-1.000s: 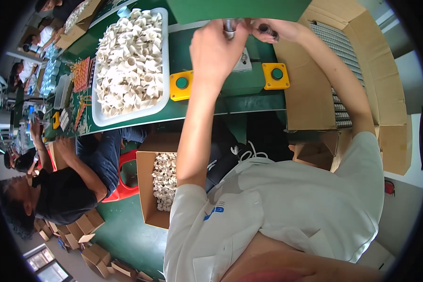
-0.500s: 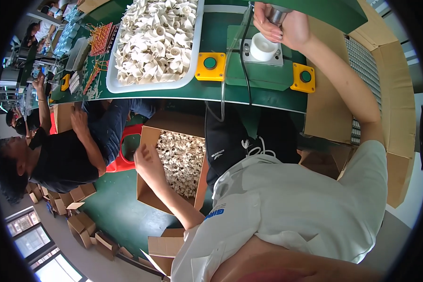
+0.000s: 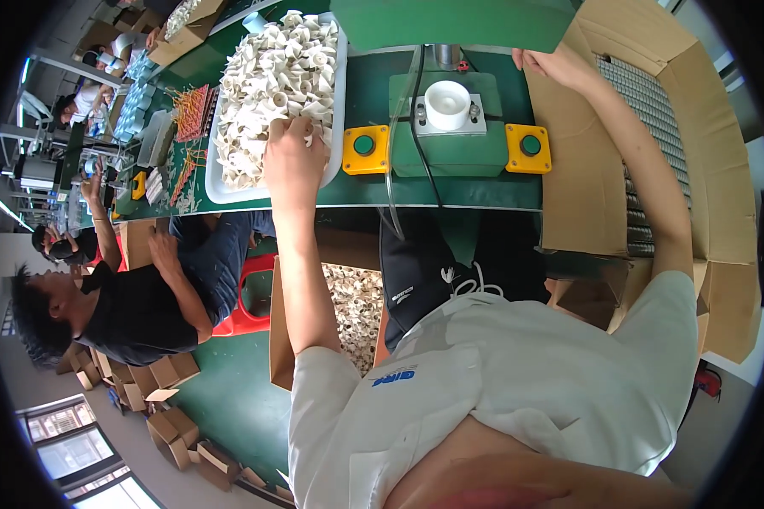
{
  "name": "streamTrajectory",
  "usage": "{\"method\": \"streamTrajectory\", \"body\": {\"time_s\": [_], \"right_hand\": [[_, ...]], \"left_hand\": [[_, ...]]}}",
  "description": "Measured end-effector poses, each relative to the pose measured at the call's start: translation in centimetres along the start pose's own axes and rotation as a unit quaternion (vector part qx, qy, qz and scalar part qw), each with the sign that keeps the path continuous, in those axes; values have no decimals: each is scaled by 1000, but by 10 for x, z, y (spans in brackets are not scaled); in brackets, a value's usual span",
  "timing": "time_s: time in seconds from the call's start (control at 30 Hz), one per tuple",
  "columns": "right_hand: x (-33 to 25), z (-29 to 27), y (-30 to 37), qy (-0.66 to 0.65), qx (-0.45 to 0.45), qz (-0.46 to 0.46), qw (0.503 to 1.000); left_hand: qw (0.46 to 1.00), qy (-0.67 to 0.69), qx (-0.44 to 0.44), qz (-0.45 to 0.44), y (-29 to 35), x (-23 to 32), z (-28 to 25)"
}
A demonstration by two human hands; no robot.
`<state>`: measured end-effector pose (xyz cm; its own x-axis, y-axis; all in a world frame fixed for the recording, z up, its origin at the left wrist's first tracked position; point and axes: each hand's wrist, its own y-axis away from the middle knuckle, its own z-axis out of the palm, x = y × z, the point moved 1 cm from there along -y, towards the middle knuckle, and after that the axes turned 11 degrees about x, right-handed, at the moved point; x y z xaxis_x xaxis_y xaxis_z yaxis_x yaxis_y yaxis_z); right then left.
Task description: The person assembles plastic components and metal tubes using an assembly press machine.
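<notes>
My left hand (image 3: 294, 161) reaches into a white tray (image 3: 341, 119) heaped with curled off-white pieces (image 3: 267, 72). Its fingers bend down among them; whatever they grip is hidden. To the right stands a small green press with a white round cup-like holder (image 3: 446, 105) on a metal plate (image 3: 476, 124). My right hand (image 3: 560, 66) is raised beside the press, close to the cardboard box on the right. A green panel (image 3: 458, 24) covers part of that hand. Its visible fingers are bent, and I cannot tell whether they hold anything.
Two yellow boxes with green buttons (image 3: 364, 145) (image 3: 530, 146) flank the press; a clear tube and black cable hang in front. Metal cylinders (image 3: 645, 127) line a carton (image 3: 721, 153) at right. Below the table, another carton holds similar pieces (image 3: 356, 305). A co-worker (image 3: 136, 301) sits at left.
My left hand has risen from above the lower carton into the tray. My right hand has moved right, away from the metal part above the white holder. The view has shifted slightly.
</notes>
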<state>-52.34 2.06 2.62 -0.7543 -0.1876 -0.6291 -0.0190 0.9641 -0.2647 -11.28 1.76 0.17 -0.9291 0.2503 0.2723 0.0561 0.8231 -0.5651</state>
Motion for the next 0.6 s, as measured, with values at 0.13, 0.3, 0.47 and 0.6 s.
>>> {"method": "streamTrajectory", "body": {"time_s": [0.13, 0.3, 0.47, 0.6], "right_hand": [[-5, 13, -1, 35, 35, -44, 998], [-5, 17, 1, 47, 29, -69, 996], [1, 15, 1, 64, 26, -93, 993], [-3, 16, 2, 68, 4, -78, 995]], "left_hand": [[993, 18, 78, 81, 3, -7, 4], [990, 120, 71, 15, 3, -9, -2], [985, 161, 56, -31, 5, -10, -13], [981, 178, 36, -66, 12, 4, -26]]}}
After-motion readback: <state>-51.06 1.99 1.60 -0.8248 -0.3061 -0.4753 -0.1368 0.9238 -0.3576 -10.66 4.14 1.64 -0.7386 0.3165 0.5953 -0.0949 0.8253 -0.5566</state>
